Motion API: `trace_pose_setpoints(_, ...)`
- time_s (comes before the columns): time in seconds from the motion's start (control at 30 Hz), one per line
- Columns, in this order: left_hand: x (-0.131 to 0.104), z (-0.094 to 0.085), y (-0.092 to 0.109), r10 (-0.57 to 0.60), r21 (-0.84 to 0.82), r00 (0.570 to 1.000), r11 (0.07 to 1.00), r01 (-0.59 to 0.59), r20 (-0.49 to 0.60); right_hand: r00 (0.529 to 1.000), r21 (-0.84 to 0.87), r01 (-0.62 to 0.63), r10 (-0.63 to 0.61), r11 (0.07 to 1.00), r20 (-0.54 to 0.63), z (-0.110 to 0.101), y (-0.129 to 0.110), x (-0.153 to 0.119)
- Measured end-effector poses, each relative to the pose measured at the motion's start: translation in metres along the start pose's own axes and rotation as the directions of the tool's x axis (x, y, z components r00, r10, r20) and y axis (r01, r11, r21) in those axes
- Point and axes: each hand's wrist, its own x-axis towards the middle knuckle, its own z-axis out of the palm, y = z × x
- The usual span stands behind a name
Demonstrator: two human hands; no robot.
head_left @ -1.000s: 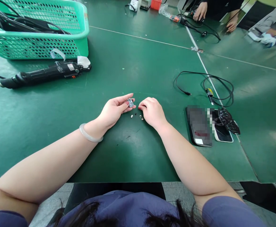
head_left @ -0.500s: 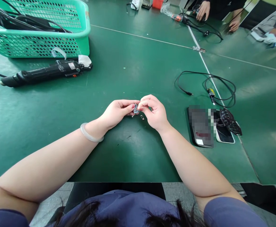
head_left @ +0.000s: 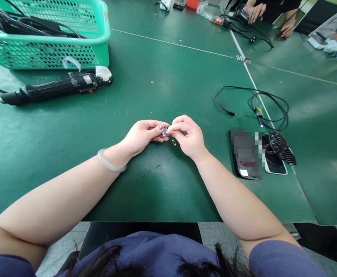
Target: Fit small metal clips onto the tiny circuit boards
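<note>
Between thumb and fingers, my left hand grips a small metallic part above the green table. The fingers of my right hand are pinched together against the part's right side; whether they hold a separate piece is too small to tell. Just below my right fingertips, a tiny rectangular piece lies on the table. My fingers cover some of the metallic part.
A green basket with cables stands at the back left, a black power tool before it. On the right lie a black phone, a white-edged phone, a dark hair clip and a cable. Another person's hands are at the back.
The metallic part has turned slightly between my fingers, and my right fingertips have shifted a little left over it. At the back, the other person's hand has moved right.
</note>
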Motion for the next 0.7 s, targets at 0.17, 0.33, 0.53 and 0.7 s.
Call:
trace_pose_setpoints(0.17,0.0023,-0.0009,-0.0028,0.014,-0.072,1.0,0.997,-0.016,-0.024,0.995,0.013,-0.064,0.065,0.998,-0.079,-0.0004,0.0054,0.0009)
trace_pose_setpoints(0.33,0.0049,-0.0011,-0.0027,0.042,-0.228,0.988,0.971,-0.075,-0.148,0.977,-0.169,-0.18,0.196,0.969,0.082,-0.0003,0.0079,0.0002)
trace_pose_setpoints(0.53,0.0055,-0.0026,-0.0048,0.057,-0.265,0.973,0.957,-0.117,-0.224,0.953,-0.399,0.071,0.056,0.914,0.298,0.0042,0.0062,-0.0022)
trace_pose_setpoints(0.7,0.0077,-0.003,-0.0085,0.075,-0.234,0.976,0.964,-0.123,-0.204,0.925,-0.462,0.139,0.052,0.876,0.377,0.0057,0.0072,0.0011)
